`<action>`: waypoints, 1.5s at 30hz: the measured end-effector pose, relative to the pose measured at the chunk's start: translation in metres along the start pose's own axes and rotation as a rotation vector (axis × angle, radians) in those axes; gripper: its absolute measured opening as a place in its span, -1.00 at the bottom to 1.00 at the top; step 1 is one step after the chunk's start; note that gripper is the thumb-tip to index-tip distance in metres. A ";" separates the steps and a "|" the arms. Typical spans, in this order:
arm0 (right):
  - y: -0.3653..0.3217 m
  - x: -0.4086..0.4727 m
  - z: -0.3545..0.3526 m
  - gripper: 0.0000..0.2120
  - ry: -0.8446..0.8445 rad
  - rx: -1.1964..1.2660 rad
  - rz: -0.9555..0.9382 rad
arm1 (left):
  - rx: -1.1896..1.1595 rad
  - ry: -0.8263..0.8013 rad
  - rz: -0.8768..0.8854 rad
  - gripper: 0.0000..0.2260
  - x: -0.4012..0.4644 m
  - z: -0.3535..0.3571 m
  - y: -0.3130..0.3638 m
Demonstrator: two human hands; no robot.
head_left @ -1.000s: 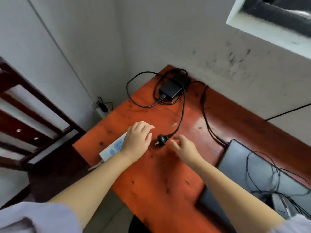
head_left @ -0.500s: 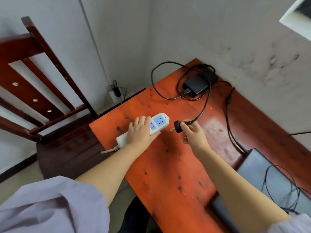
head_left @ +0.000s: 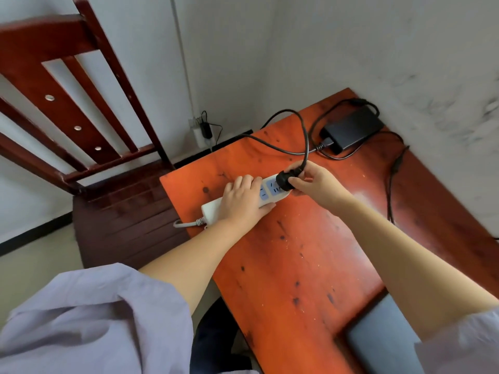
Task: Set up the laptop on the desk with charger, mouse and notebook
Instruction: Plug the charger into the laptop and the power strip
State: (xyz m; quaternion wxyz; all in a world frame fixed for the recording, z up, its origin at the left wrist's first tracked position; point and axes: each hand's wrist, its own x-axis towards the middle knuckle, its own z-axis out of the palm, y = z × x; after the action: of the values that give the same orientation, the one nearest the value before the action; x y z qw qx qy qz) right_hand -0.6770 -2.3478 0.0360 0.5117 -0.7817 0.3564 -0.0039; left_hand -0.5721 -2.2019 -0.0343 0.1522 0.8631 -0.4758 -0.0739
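1. Step in hand, as judged: seating the charger's mains plug [head_left: 285,180] in the power strip [head_left: 266,190], which lies on the tabletop [head_left: 291,265] near its far left corner.
2. Left hand [head_left: 241,202]: closed down over the middle of the strip, palm on top and fingers curled over the far edge, pinning it flat.
3. Right hand [head_left: 314,184]: gripping the black plug between thumb and fingers, with the plug at the end socket of the strip.
4. Charger brick [head_left: 352,129]: resting by the wall at the far edge of the tabletop, its cable [head_left: 305,136] arching from there down to the plug.
5. Recommended practice: hold the strip firmly pinned, line the pins up with the socket slots, and press straight in, not at a tilt. Fingertips should stay on the plug body, clear of the pins. The cable has ample slack, so no pull on the brick is expected.
6. Laptop [head_left: 383,338]: only a grey corner shows at the lower right, partly behind the right forearm.
7. Not determinable: whether the pins are already in, since the plug body and fingers cover them.
8. Mouse and notebook are not in view. The strip's own cord [head_left: 186,224] runs off the tabletop edge, and its far end cannot be followed.
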 end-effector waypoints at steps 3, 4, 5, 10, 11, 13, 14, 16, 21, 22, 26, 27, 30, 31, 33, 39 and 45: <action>-0.005 0.002 -0.002 -0.88 -0.023 -0.126 -0.045 | 0.016 0.014 0.007 -0.46 0.000 0.000 0.000; -0.008 0.003 -0.001 -0.89 -0.030 -0.175 -0.057 | 0.022 0.018 0.010 -0.46 0.000 0.000 0.000; -0.010 0.004 0.000 -0.88 -0.035 -0.220 -0.070 | 0.027 0.021 0.013 -0.46 0.000 0.000 -0.001; -0.017 0.007 0.002 -0.87 -0.032 -0.293 -0.081 | 0.048 0.022 0.014 -0.45 0.000 0.001 -0.001; -0.018 0.008 0.002 -0.88 -0.034 -0.284 -0.068 | 0.051 0.023 0.016 -0.46 0.000 0.001 -0.001; -0.019 0.012 -0.001 -0.89 -0.045 -0.284 -0.037 | 0.053 0.027 0.017 -0.47 0.000 0.001 -0.001; -0.019 0.014 -0.003 -0.90 -0.052 -0.294 -0.020 | 0.051 0.028 0.016 -0.47 -0.001 0.001 -0.001; -0.020 0.017 -0.006 -0.90 -0.062 -0.288 0.024 | 0.043 0.028 0.014 -0.46 -0.001 0.002 -0.001; -0.020 0.019 -0.009 -0.88 -0.092 -0.074 0.139 | 0.029 0.022 0.010 -0.46 0.000 0.002 -0.001; -0.021 0.019 -0.010 -0.88 -0.102 -0.028 0.155 | 0.030 0.021 0.010 -0.46 0.000 0.003 -0.001; -0.023 0.018 -0.012 -0.84 -0.160 0.096 0.211 | 0.035 0.021 0.010 -0.46 0.000 0.003 -0.001; -0.024 0.018 -0.012 -0.84 -0.172 0.102 0.219 | 0.037 0.021 0.012 -0.46 0.000 0.003 -0.001; -0.027 0.018 -0.013 -0.82 -0.176 0.086 0.231 | 0.041 0.017 0.014 -0.45 0.000 0.002 -0.001; -0.027 0.019 -0.013 -0.82 -0.175 0.075 0.232 | 0.042 0.015 0.013 -0.45 0.000 0.002 -0.001; -0.028 0.019 -0.012 -0.81 -0.172 0.033 0.223 | 0.043 0.011 0.013 -0.45 0.000 0.002 0.000; -0.041 0.018 -0.001 -0.93 -0.165 -0.235 0.128 | 0.069 0.022 0.013 -0.46 -0.001 0.001 0.000; -0.039 0.011 0.022 -0.94 -0.001 -0.373 -0.005 | 0.112 0.011 0.014 -0.45 -0.001 0.002 0.001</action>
State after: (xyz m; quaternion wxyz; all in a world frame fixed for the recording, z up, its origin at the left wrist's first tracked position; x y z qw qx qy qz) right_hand -0.6392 -2.3284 0.0527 0.3582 -0.8639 0.3488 0.0613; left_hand -0.5736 -2.2021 -0.0364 0.1067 0.8674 -0.4844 -0.0413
